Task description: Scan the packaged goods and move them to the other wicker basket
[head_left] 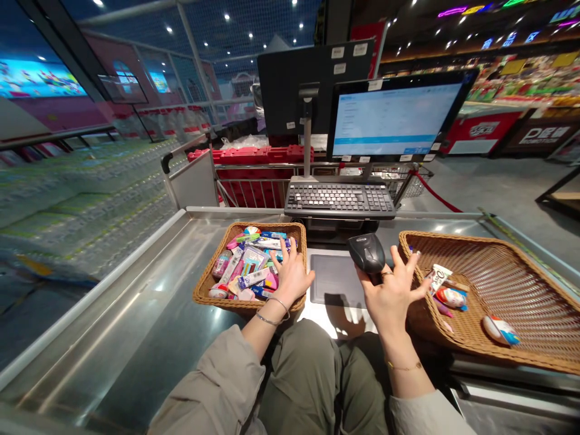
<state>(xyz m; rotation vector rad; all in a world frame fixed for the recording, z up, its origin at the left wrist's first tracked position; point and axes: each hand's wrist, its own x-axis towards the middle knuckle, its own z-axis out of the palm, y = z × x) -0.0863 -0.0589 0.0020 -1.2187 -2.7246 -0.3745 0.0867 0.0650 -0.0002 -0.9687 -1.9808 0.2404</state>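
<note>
My left hand [292, 275] is over the right side of a wicker basket [199, 290], fingers spread and touching or just above the small packages in it. Boxes, tubes and egg-shaped packs [218, 292] fill that basket. A black barcode scanner [366, 252] is at my right hand [392, 296], its handle hidden behind the hand. Thumb and one bent finger seem to grip it, while the other fingers spread toward a second wicker basket [512, 266]. Inside that one lie a white packet [438, 277], an egg-shaped pack [451, 297] and another egg-shaped pack [501, 329].
Between the baskets, a grey pad [333, 281] lies on the metal counter [149, 314]. Behind are a keyboard [339, 198], a lit screen [394, 121] and a dark monitor back [290, 90]. Stacked bottles [67, 199] stand left; a trolley rail is beyond the counter.
</note>
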